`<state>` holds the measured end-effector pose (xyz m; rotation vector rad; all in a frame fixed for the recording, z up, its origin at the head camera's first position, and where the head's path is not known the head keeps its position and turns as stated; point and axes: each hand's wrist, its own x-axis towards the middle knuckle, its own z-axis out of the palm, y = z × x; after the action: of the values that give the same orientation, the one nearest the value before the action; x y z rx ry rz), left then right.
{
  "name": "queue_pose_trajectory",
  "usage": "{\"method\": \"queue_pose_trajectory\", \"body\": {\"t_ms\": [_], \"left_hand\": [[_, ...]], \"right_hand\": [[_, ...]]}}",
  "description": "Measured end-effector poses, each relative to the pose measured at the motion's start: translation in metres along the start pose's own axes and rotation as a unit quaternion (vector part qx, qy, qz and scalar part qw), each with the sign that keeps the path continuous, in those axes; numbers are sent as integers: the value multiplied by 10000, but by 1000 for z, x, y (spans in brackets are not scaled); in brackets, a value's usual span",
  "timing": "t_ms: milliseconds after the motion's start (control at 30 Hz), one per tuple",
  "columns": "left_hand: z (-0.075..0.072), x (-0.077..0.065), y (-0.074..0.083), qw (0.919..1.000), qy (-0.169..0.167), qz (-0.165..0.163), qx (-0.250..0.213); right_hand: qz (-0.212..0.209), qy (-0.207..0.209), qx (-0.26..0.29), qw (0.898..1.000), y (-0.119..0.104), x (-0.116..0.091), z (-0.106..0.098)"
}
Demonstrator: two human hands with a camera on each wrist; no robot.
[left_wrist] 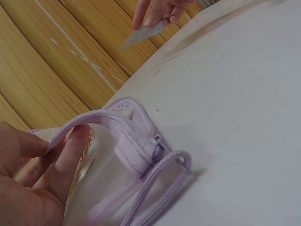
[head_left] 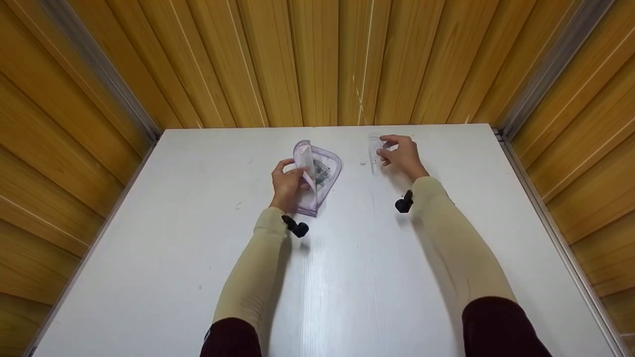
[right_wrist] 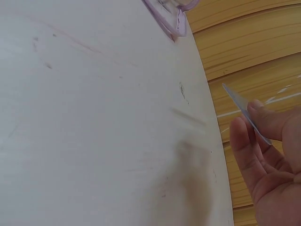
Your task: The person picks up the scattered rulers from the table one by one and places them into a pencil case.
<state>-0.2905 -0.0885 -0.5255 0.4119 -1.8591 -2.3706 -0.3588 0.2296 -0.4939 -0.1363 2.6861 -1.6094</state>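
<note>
My left hand (head_left: 287,183) pinches the raised edge of a see-through zip pouch (head_left: 327,173) with lilac trim, between thumb and fingers. The pouch's flap is folded back, and something dark and patterned (head_left: 321,171) shows inside it. In the left wrist view, a lilac cord loop (left_wrist: 162,188) hangs at the zip end. My right hand (head_left: 403,154) is apart from the pouch, over the table's far part to the right. Between its thumb and fingers it holds a thin, flat, clear plastic piece (right_wrist: 242,109), seen nearly edge-on in the right wrist view; its exact kind I cannot tell.
Both hands are over a white table (head_left: 357,277) with small scuffs and marks. A yellow wood-look wall panel (head_left: 317,64) rises behind its far edge, with similar panels at left and right. Metal posts (head_left: 106,64) stand at the corners.
</note>
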Motion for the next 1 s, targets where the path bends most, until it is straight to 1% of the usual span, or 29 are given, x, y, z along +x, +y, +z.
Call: {"method": "queue_pose_trajectory", "body": {"t_ms": [67,167,267,333,467,633,867,1000], "left_hand": [[0,-1,0,10000,-1,8,75],[0,-3,2,9999,-1,-68,129],[0,-5,3,9998,-65,-175,112],[0,-6,4,9997,-125,-183,121],[1,-8,5,9996,-213,-109,117],[0,-10,6,9997,-235,-71,83],[0,-12,5,9997,-175,-77,176],[1,-13,5,9997,-119,-59,203]], "right_hand": [[-4,-8,21,10000,-1,0,3],[-2,-52,63,10000,-3,1,8],[17,-123,81,9999,-6,-1,13],[31,-155,86,9998,-7,-2,16],[0,-184,81,9998,-11,-3,23],[-30,-214,37,9998,-17,-4,34],[-212,-189,53,9996,-23,-5,49],[-238,-241,66,9994,-27,-5,56]]}}
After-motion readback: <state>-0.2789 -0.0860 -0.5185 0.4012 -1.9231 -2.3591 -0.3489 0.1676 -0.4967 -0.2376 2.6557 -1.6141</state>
